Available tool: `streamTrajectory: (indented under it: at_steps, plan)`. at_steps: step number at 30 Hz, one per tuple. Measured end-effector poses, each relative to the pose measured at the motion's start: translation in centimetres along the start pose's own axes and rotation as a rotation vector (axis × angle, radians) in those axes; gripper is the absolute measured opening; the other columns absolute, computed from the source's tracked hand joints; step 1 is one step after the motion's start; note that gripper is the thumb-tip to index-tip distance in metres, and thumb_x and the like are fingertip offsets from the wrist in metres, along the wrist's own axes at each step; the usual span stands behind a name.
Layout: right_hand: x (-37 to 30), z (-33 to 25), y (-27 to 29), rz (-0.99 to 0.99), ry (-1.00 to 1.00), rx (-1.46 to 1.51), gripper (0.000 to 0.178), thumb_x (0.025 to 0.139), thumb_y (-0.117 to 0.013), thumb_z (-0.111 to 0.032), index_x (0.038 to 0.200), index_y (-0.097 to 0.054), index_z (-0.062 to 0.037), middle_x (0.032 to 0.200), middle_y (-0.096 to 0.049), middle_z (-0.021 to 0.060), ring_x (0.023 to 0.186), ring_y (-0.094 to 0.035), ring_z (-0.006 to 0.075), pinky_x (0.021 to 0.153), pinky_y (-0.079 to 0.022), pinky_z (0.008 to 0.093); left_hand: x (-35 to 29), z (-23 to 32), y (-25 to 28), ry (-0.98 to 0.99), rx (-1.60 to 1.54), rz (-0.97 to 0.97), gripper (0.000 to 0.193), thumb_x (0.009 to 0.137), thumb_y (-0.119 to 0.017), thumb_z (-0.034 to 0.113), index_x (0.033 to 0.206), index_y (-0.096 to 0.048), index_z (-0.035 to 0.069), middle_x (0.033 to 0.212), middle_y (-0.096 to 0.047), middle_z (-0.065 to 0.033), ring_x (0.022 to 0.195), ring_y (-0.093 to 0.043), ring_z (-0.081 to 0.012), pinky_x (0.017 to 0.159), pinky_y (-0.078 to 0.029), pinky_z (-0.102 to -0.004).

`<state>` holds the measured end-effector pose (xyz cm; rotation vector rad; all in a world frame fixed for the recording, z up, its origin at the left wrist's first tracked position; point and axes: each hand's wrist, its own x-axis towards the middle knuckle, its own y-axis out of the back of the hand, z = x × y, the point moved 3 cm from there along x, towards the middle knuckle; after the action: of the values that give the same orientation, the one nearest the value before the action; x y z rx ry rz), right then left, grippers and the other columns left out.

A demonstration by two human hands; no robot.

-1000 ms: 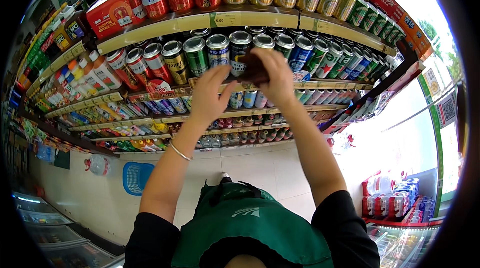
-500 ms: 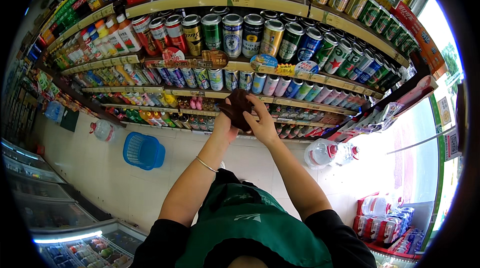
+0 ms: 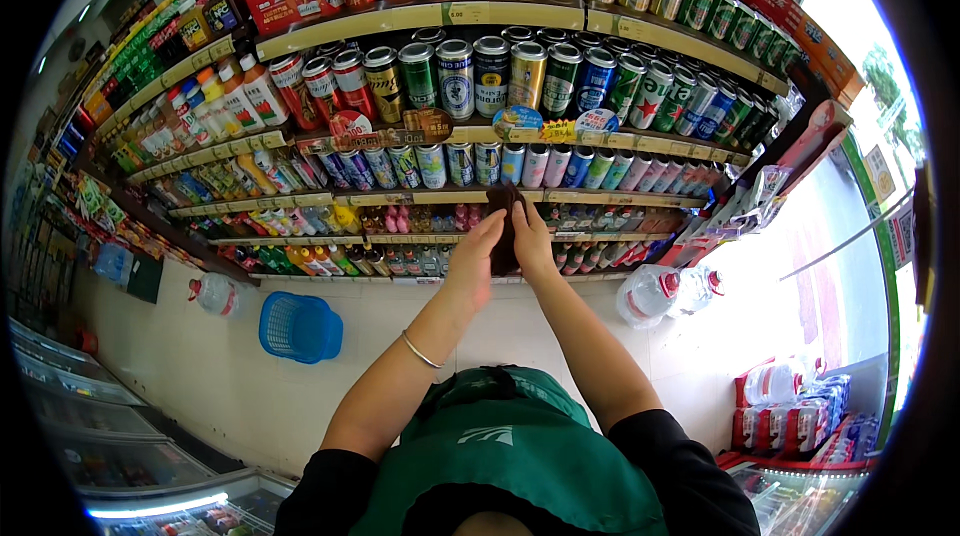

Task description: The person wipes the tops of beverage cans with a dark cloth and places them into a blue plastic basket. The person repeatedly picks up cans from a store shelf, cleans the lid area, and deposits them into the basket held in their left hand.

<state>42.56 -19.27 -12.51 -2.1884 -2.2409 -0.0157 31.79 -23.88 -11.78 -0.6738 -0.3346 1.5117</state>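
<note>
Daylight floods in from the right, bleaching the floor (image 3: 690, 366) there. The left side is dimmer, with a glowing strip light (image 3: 160, 509). Shelves (image 3: 420, 18) bend toward the black rim; the brown cloth (image 3: 504, 238) shows little detail.

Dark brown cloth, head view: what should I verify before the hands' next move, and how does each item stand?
1. Dark brown cloth between left hand and right hand: ok.
2. How the cloth is folded: cannot tell; the hands hide part.
3. Hands clear of the lower shelf edge: cannot tell; they overlap it in this view.
4. Blue basket apart from the hands: ok, on the floor to the left.
5. Floor by the shelves free of things: not ok; red-capped bottles at right.
</note>
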Motion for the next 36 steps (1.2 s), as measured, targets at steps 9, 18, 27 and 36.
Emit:
streamTrajectory:
  at_steps: [9, 18, 27, 36]
  plan:
    - [-2.8, -1.2, -8.3, -0.167, -0.294, 0.966, 0.039, 0.107, -0.033, -0.03, 0.134, -0.05, -0.0064, 0.132, -0.056, 0.011, 0.121, -0.054, 0.0254, 0.109, -0.039, 0.0431, 0.1, 5.1, 9.8, -0.109, 0.179, 0.211, 0.046, 0.089, -0.069, 0.011, 0.131, -0.054, 0.001, 0.125, -0.062, -0.0096, 0.108, -0.062, -0.019, 0.092, -0.049, -0.0301]
    - [-2.6, -0.4, -10.2, -0.096, -0.208, 0.661, 0.049, 0.099, -0.058, -0.028, 0.143, -0.045, -0.0101, 0.136, -0.053, 0.0029, 0.126, -0.049, 0.0167, 0.104, -0.039, 0.0349, -0.4, 8.8, 11.0, 0.164, -0.416, 0.041, 0.047, 0.101, -0.05, 0.039, 0.134, -0.051, 0.006, 0.135, -0.055, -0.0118, 0.123, -0.054, -0.0305, 0.105, -0.044, -0.0488]
    - [-0.6, -0.4, -7.3, -0.209, -0.139, 0.487, 0.026, 0.094, -0.065, -0.012, 0.116, -0.061, -0.0008, 0.111, -0.066, 0.0039, 0.104, -0.061, 0.0145, 0.093, -0.047, 0.0297, 0.6, 11.1, 10.8, 0.104, -0.455, -0.031, 0.039, 0.099, -0.058, 0.03, 0.127, -0.057, 0.003, 0.133, -0.058, -0.013, 0.123, -0.055, -0.0304, 0.107, -0.042, -0.0481]
    - [0.6, -2.9, -7.5, -0.533, -0.471, 0.584, 0.031, 0.097, -0.062, -0.029, 0.117, -0.061, -0.0043, 0.099, -0.065, 0.0005, 0.088, -0.06, 0.0119, 0.082, -0.049, 0.031, 1.4, 11.3, 9.9, 0.129, -0.602, -0.219, 0.04, 0.098, -0.058, 0.027, 0.132, -0.052, 0.005, 0.131, -0.059, -0.0134, 0.122, -0.055, -0.0302, 0.106, -0.043, -0.0468]
